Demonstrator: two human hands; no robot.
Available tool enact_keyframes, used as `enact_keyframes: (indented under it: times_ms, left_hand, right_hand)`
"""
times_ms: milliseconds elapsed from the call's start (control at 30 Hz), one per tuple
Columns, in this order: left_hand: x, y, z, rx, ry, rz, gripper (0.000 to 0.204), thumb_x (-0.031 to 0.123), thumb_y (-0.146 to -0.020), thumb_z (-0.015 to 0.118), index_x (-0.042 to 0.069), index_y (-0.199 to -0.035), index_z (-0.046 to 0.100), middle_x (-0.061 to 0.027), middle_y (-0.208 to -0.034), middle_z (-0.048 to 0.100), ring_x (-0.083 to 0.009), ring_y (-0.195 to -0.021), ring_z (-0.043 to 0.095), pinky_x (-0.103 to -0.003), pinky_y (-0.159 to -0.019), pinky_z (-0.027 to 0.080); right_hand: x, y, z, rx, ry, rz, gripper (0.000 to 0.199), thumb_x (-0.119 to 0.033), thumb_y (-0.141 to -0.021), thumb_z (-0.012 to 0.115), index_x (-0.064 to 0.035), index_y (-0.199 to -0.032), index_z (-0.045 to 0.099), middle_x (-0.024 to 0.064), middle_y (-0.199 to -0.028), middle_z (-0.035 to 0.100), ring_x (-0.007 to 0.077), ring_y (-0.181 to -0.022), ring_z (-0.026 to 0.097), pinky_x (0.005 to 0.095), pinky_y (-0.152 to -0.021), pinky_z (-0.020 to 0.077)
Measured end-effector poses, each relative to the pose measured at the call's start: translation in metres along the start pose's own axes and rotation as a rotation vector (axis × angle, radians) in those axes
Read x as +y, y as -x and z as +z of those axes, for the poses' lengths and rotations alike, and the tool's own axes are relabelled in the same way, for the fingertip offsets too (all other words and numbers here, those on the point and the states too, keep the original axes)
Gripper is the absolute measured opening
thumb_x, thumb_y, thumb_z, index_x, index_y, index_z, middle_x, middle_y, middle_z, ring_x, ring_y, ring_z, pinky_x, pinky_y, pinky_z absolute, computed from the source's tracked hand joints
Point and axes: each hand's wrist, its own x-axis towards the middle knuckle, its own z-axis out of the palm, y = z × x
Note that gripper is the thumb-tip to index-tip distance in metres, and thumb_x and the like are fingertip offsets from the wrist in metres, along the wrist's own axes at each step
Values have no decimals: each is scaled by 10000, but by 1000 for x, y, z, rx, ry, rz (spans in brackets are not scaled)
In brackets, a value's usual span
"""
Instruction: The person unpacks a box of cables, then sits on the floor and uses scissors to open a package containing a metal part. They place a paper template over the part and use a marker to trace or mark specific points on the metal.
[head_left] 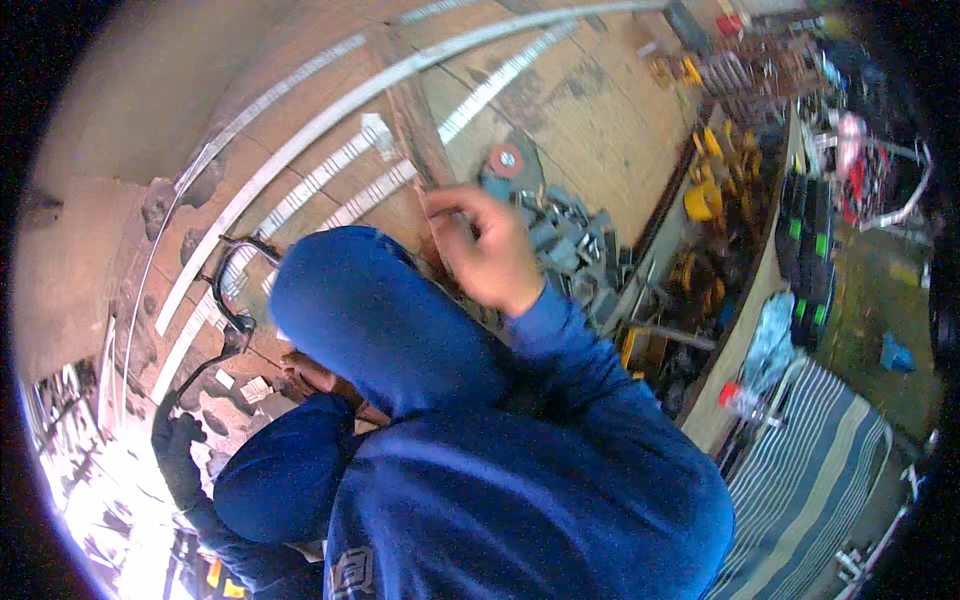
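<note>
Brown bar (408, 110), apparently rough timber, lay on the floor (625, 110), running from the upper middle of the view down toward the right grip (485, 245). It looked stiff, moderately heavy and more coarse than slippery, with little sign of fragility; its bare stretch beside the long pale strip (390, 77) seemed the best place to take hold. Its lower part lay just beside the right grip's curled fingers; blur left contact uncertain, and whether those fingers enclosed anything could not be told. The left grip (315, 374) was mostly hidden below the blue-clad knee (350, 285), its state likewise unclear. Farther right lay grey metal offcuts (568, 245), a reddish disc (506, 161) and yellow parts (704, 202).
</note>
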Motion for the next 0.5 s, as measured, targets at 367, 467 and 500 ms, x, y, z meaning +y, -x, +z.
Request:
enact_keyframes:
  times_ms: [367,467,500]
  left_hand:
    - [26,-6,48,-456,-374,14,603,62,-821,628,15,-1399,462,-24,-812,573,-135,-738,556,-279,-708,479]
    - [59,4,61,-517,-295,-10,589,46,-843,615,4,-1405,445,-35,-853,573,-137,-748,548,-281,-714,477]
    - [67,7,67,-540,-255,-29,585,41,-850,611,0,-1408,439,-38,-867,573,-138,-751,545,-281,-715,477]
  right_hand:
    - [236,169,-152,-198,595,730,451,-87,-754,588,-71,-1204,607,242,-1071,666,406,-1020,633,484,-880,504]
    - [196,155,-184,-11,609,719,422,-80,-743,591,-86,-1164,623,218,-1041,675,392,-1001,640,478,-856,511]
    - [178,154,-195,52,628,693,413,-80,-738,594,-92,-1150,628,208,-1027,679,387,-992,642,477,-845,514]
